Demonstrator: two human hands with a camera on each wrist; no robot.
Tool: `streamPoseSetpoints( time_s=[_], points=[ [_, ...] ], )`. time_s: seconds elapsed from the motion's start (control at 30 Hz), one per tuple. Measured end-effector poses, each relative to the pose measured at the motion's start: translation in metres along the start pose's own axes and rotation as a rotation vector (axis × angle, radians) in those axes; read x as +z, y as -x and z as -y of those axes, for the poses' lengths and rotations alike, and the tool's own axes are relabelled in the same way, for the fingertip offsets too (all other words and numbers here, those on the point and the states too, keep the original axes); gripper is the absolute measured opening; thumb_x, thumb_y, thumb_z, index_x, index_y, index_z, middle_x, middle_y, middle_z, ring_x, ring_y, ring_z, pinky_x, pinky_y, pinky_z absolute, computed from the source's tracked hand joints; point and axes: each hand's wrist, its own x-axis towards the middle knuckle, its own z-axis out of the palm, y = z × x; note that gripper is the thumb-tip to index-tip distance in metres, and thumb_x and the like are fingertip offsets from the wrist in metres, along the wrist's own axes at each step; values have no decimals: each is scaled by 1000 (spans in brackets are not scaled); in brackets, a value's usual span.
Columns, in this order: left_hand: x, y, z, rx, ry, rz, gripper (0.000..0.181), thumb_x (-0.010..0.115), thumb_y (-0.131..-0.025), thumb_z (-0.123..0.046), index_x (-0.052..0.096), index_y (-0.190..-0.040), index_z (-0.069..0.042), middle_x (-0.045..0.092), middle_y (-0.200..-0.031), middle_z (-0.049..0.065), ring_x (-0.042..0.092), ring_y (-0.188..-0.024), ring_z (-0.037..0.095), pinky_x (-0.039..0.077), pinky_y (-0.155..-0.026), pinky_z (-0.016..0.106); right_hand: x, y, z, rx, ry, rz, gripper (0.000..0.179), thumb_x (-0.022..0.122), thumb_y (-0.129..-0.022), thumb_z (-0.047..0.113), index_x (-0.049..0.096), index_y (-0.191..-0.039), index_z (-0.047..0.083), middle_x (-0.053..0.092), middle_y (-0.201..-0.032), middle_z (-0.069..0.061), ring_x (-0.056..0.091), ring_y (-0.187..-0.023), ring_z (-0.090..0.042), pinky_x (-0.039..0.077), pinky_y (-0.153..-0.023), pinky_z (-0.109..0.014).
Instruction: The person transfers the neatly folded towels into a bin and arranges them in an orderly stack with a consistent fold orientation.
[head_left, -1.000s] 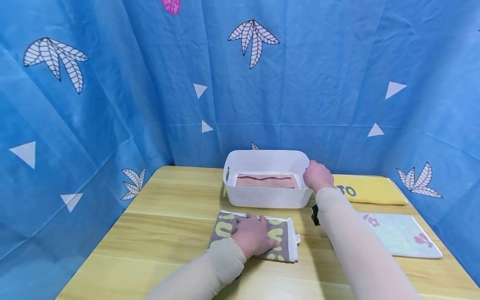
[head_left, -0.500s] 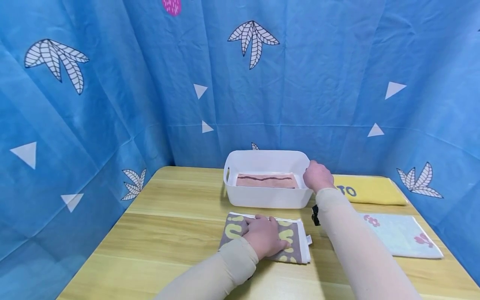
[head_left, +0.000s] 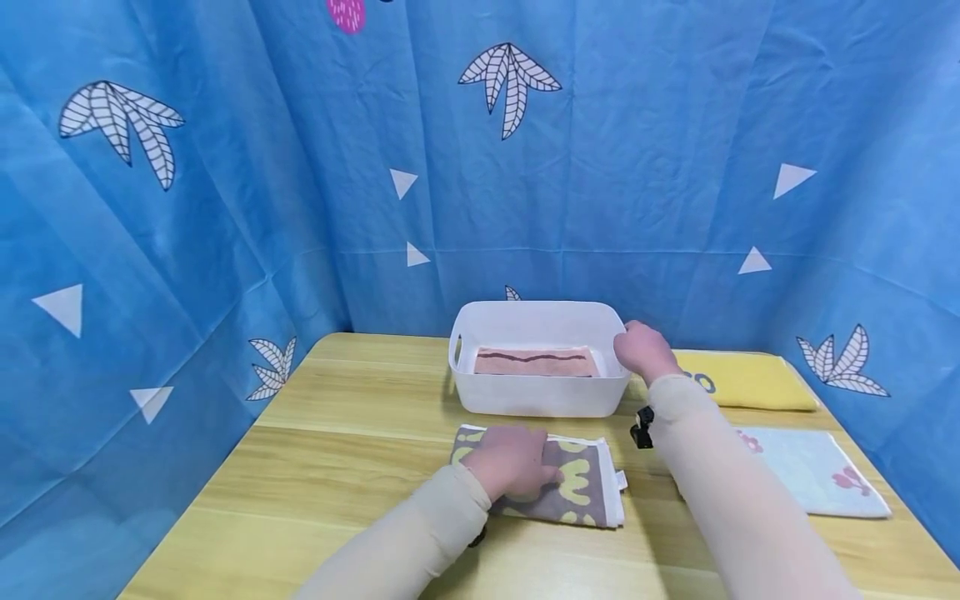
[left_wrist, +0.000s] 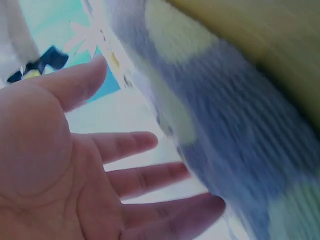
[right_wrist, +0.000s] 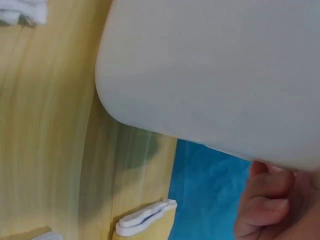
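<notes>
A folded grey towel [head_left: 573,483] with yellow shapes and a white edge lies on the table in front of a white plastic basket [head_left: 540,397]. Over its left part is my left hand [head_left: 512,462]; the left wrist view shows the palm [left_wrist: 37,142] and extended fingers beside the towel's patterned face [left_wrist: 240,110], pinching nothing. My right hand [head_left: 647,350] grips the basket's right end at the handle, its curled fingers [right_wrist: 265,205] showing at the rim in the right wrist view. Inside the basket rests a folded pink towel [head_left: 534,364] with a dark red wavy stripe.
A folded yellow towel [head_left: 761,379] with dark lettering lies right of the basket, partly behind the right arm. Nearer is a folded pale towel [head_left: 810,471] with pink flowers. Blue curtains [head_left: 637,167] stand around the wooden table [head_left: 322,467].
The grey towel slid right under my left hand, then stayed put. My left hand has since come up from it and shifted slightly left. My right hand keeps hold of the basket.
</notes>
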Motion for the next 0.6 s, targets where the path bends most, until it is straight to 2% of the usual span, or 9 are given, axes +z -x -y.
streamPoseSetpoints(
  time_s=[0.07, 0.17, 0.23, 0.3, 0.37, 0.5, 0.6],
  points=[
    [-1, 0, 7, 16, 36, -4, 46, 65, -89, -63, 63, -103, -19, 65, -95, -2, 62, -90, 18, 49, -78, 40, -3, 3, -3, -8, -38, 8, 57, 25, -102, 23, 37, -146, -11, 41, -147, -33, 41, -134, -50, 37, -106, -60],
    [-2, 2, 19, 26, 66, -19, 55, 63, -90, -64, 65, -122, -19, 67, -114, -1, 62, -104, 19, 48, -86, 43, -7, 11, -6, -16, -78, 24, 57, 24, -103, 25, 36, -148, -9, 38, -150, -32, 37, -136, -49, 37, -106, -61],
    [-3, 3, 27, 33, 65, -34, 63, 59, -92, -62, 59, -137, -18, 63, -131, 0, 59, -119, 21, 48, -92, 47, -8, 16, -8, -22, -82, 23, 57, 24, -104, 26, 36, -148, -8, 38, -150, -31, 40, -134, -48, 40, -102, -60],
    [-4, 6, 35, 37, 77, -56, 67, 58, -94, -60, 53, -146, -18, 58, -141, 1, 55, -127, 23, 46, -97, 49, -7, 22, -10, -24, -85, 16, 57, 23, -104, 27, 37, -148, -7, 40, -148, -31, 45, -128, -46, 44, -96, -58],
    [-6, 9, 43, 44, 100, -80, 66, 56, -96, -57, 51, -148, -17, 57, -143, 1, 54, -129, 23, 45, -99, 50, -6, 29, -12, -24, -88, 8, 57, 23, -104, 27, 38, -147, -6, 42, -147, -30, 47, -124, -45, 45, -92, -56],
    [-12, 16, 56, 36, 161, -125, 61, 58, -97, -54, 55, -143, -14, 61, -137, 2, 58, -123, 24, 46, -98, 48, -2, 45, -19, -30, -99, -6, 54, 25, -103, 26, 42, -144, -6, 49, -140, -29, 52, -115, -42, 46, -85, -53],
    [-14, 20, 65, 7, 211, -131, 60, 60, -97, -53, 56, -141, -13, 62, -136, 3, 59, -120, 24, 47, -98, 49, 2, 58, -26, -39, -103, -12, 51, 29, -102, 23, 46, -140, -6, 58, -126, -26, 59, -99, -35, 48, -79, -48]
  ],
)
